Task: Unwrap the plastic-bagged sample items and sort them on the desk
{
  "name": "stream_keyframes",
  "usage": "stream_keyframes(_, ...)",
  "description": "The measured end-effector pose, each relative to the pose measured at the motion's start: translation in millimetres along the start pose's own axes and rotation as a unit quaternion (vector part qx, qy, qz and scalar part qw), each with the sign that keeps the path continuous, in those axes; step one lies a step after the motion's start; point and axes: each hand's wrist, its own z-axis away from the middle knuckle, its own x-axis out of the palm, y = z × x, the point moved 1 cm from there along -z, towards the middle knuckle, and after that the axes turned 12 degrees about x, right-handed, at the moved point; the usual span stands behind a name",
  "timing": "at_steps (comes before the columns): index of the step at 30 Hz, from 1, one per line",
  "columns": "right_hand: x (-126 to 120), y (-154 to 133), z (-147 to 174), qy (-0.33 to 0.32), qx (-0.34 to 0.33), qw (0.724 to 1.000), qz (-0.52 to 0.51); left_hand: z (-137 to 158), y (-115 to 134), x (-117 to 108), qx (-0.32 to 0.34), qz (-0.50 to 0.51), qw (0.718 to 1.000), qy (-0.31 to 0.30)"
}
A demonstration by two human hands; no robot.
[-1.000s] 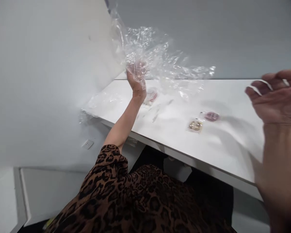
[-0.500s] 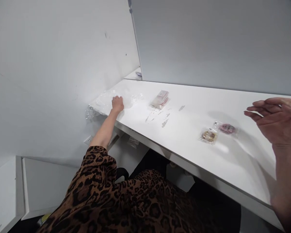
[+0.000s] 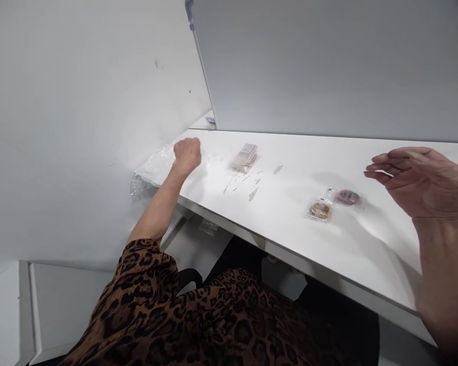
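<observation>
My left hand (image 3: 188, 155) is curled into a fist over the far left of the white table (image 3: 282, 244). Its back faces me, so whatever the fingers hold, if anything, is hidden. Crumpled clear plastic wrap (image 3: 152, 165) lies just left of and behind that hand, partly over the table's left edge. Above the table's right side hovers my right hand (image 3: 423, 178), fingers spread and holding nothing. Nearest to it are a clear packet with a pink round item (image 3: 347, 197) and another with a yellowish-brown one (image 3: 319, 210). A stack of pinkish clear packets (image 3: 245, 157) rests right of my left hand.
A grey upright panel (image 3: 328, 66) borders the table's back, and a white wall (image 3: 80, 101) closes the left. Grey worn patches (image 3: 253, 194) mark the tabletop. Under the table is a small packet (image 3: 208, 227); a white low panel (image 3: 68, 305) stands lower left.
My left hand has lifted off the plastic wrap, its fist now higher. My right hand appears further left and slightly higher in view. The packets stay where they were while the view has shifted slightly.
</observation>
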Motion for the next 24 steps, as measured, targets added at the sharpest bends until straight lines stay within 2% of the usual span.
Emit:
stream_keyframes(2, 1, 0, 0, -0.004, 0.002, 1.0, 0.003, -3, 27, 6, 0.064, -0.01, 0.998, 0.005)
stream_keyframes(4, -1, 1, 0, -0.009, 0.009, 1.0, 0.011, -9, 43, 21, 0.1, 0.011, 0.994, -0.039)
stream_keyframes(6, -4, 3, -2, -0.013, 0.019, 1.0, 0.014, -16, 44, 41, 0.076, 0.032, 0.992, -0.095)
stream_keyframes(9, -10, 5, -6, -0.014, 0.025, 1.0, 0.012, -22, 23, 65, -0.002, 0.026, 0.991, -0.134)
stream_keyframes(12, -12, 5, -8, -0.014, 0.022, 1.0, 0.01, -23, 5, 74, -0.046, 0.019, 0.989, -0.138)
stream_keyframes(14, -9, 5, -7, -0.02, 0.024, 0.999, 0.012, -23, 9, 73, -0.057, 0.011, 0.993, -0.104)
stream_keyframes(17, -3, 5, -2, -0.037, 0.029, 0.999, 0.02, -30, 40, 71, -0.004, 0.023, 1.0, -0.018)
stream_keyframes(19, 1, 6, 0, -0.042, 0.036, 0.998, 0.029, -39, 69, 73, 0.052, 0.05, 0.997, 0.0)
stream_keyframes(21, 3, 10, 1, -0.041, 0.049, 0.997, 0.044, -49, 94, 81, 0.068, 0.068, 0.995, -0.031)
stream_keyframes(24, 3, 15, 0, -0.044, 0.076, 0.994, 0.063, -60, 116, 94, 0.033, 0.079, 0.992, -0.092)
